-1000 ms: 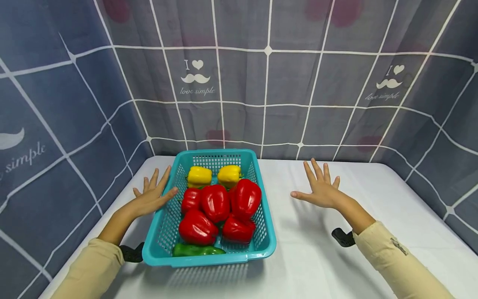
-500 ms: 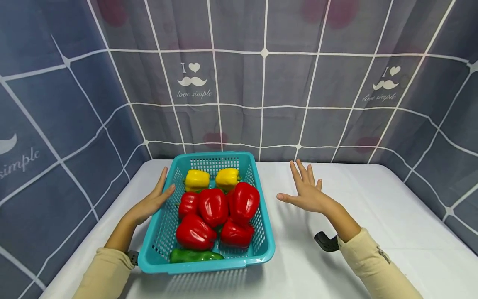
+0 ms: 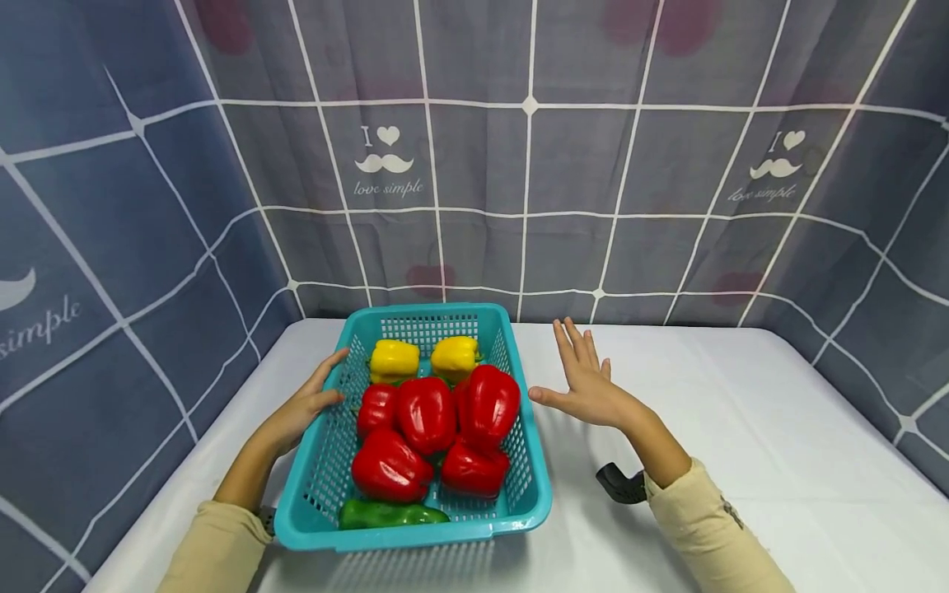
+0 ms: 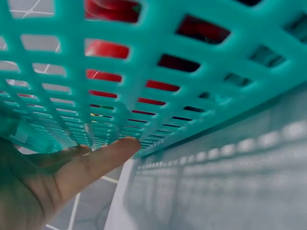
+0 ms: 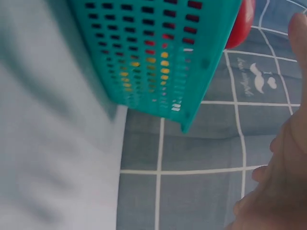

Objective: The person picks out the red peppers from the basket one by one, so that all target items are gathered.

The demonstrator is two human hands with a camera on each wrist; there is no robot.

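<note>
A turquoise plastic basket with a mesh wall stands on a white table. Inside lie several red bell peppers, two yellow bell peppers toward the back and a long green pepper at the front. My left hand is at the basket's left rim, thumb and forefinger at its upper edge; the left wrist view shows its extended fingers against the outer mesh wall. My right hand is spread in the air right of the basket, holding nothing, its thumb close to the right rim.
The white tabletop extends to the right of the basket. Grey-blue checked curtains with white lines enclose the table at the back and both sides. A dark wrist-worn device sits beside the right sleeve.
My right hand has moved left toward the basket. My left hand has shifted from hovering beside the left rim to meeting it. The basket and peppers keep their places on the table.
</note>
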